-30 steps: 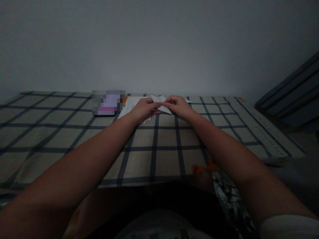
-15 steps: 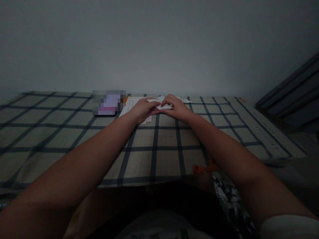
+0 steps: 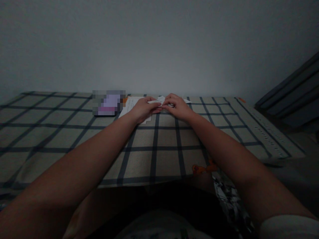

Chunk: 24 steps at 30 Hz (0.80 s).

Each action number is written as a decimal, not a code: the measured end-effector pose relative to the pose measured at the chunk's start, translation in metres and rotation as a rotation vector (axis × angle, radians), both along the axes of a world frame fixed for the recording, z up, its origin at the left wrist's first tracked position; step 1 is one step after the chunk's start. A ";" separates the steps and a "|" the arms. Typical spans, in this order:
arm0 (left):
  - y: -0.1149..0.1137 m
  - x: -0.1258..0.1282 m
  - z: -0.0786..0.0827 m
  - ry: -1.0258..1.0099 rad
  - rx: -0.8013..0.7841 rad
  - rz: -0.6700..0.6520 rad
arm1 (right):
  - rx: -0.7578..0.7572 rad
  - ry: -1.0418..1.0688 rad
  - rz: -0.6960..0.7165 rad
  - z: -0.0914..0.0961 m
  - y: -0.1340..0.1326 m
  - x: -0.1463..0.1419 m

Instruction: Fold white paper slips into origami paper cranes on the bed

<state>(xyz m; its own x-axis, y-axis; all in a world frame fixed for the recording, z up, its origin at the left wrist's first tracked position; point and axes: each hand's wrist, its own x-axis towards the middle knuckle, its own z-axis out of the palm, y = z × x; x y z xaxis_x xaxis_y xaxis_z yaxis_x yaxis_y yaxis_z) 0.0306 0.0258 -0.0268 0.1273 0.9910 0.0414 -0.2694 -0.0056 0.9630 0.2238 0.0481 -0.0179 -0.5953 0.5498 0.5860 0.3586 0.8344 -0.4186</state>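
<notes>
Between my two hands is a piece of white paper [image 3: 154, 102], partly covered by my fingers. My left hand [image 3: 144, 109] pinches it from the left with the thumb on top. From the right, my right hand [image 3: 175, 104] pinches the same paper with bent fingers, its thumb close to the left thumb. Beneath and beside my left hand lie printed white sheets [image 3: 126, 109]. More white paper [image 3: 186, 101] shows behind my right hand. How the held paper is folded is too small and dark to make out.
A checked cloth [image 3: 165, 139] covers the table, which meets a plain wall [image 3: 159, 49]. A phone [image 3: 109, 103], partly blurred out, lies left of the sheets. Something orange [image 3: 124, 100] sits beside it. Dark slanted panels [image 3: 294, 93] stand at the right.
My right hand's fingers have drawn closer together on the paper and shifted slightly right. Less of the held paper shows between my hands. My left hand has barely moved.
</notes>
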 end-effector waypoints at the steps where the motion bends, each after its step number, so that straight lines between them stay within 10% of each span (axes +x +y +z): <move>1: 0.000 0.000 0.000 0.006 0.011 -0.012 | -0.003 0.005 -0.002 0.000 0.000 0.000; 24: -0.001 0.000 -0.003 0.206 0.237 0.065 | -0.287 0.192 -0.100 0.001 -0.001 -0.004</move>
